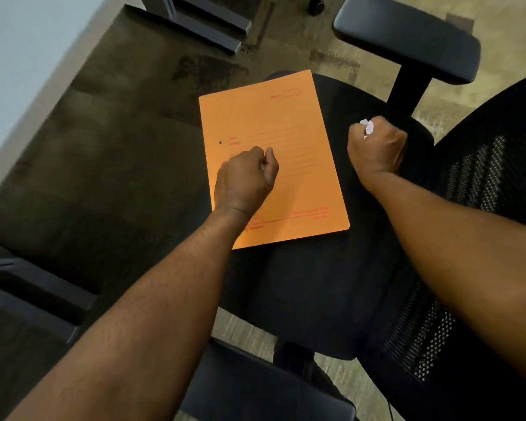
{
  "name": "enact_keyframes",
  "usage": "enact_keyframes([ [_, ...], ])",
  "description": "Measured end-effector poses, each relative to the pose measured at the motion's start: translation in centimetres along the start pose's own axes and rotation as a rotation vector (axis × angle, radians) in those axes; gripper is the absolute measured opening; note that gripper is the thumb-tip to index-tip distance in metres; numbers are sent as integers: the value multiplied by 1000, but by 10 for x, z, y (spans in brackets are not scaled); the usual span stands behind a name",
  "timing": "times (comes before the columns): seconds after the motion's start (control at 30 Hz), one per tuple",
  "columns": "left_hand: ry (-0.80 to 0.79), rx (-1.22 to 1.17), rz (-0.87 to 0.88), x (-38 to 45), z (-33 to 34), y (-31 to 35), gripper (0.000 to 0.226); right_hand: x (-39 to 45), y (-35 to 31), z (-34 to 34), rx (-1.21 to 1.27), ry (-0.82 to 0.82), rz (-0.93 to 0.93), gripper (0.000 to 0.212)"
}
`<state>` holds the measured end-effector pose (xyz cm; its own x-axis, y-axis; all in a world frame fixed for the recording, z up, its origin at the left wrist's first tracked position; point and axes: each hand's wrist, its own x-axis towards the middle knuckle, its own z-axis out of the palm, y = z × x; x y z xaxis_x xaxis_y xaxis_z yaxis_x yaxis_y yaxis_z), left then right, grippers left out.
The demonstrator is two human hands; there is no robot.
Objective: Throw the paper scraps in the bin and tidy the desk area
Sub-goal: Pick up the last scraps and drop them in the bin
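Paper scraps clenched in right hand.

Dim, soft indoor light; dark floor loses detail, frame edges blur and bend with wide-angle distortion.

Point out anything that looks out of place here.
The orange folder lies on the seat of the office chair, not on a desk, and sits askew with its far corner past the seat's front edge. The right hand is fisted around crumpled white paper scraps, not yet binned.
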<state>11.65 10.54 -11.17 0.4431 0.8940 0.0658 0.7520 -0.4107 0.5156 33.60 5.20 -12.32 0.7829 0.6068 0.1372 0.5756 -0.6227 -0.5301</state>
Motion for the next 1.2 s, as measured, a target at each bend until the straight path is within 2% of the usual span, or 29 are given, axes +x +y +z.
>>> enact_keyframes([
  [0.17, 67, 40, -45, -22, -44, -34, 40, -26, -81, -1, 134, -35, -112, 27],
  [0.37, 303, -74, -185, -76, -110, -92, 38, -99, -183, 10, 385, -282, -430, 43],
  [0.5, 444, -167, -320, -131, -150, -132, 37, -165, -243, 17, 481, -406, -606, 39],
  [0.63, 552, -162, -484, -204, -175, -176, 40, -243, -288, 23, 453, -560, -861, 35],
  [0.8, 643, -126, -660, -306, -186, -218, 44, -343, -310, 34, 332, -835, -1138, 26],
  [0.93, 674, -79, -876, -386, -177, -247, 45, -413, -314, 49, 313, -1023, -1191, 16],
  [1.0, 654, -81, -984, -421, -167, -258, 46, -448, -309, 61, 283, -1077, -1178, 29],
  [1.1, 610, -54, -1071, -460, -149, -273, 46, -499, -294, 80, 215, -1070, -1196, 54],
  [1.2, 575, -8, -1138, -485, -132, -286, 46, -545, -273, 98, 211, -1089, -1116, 60],
])
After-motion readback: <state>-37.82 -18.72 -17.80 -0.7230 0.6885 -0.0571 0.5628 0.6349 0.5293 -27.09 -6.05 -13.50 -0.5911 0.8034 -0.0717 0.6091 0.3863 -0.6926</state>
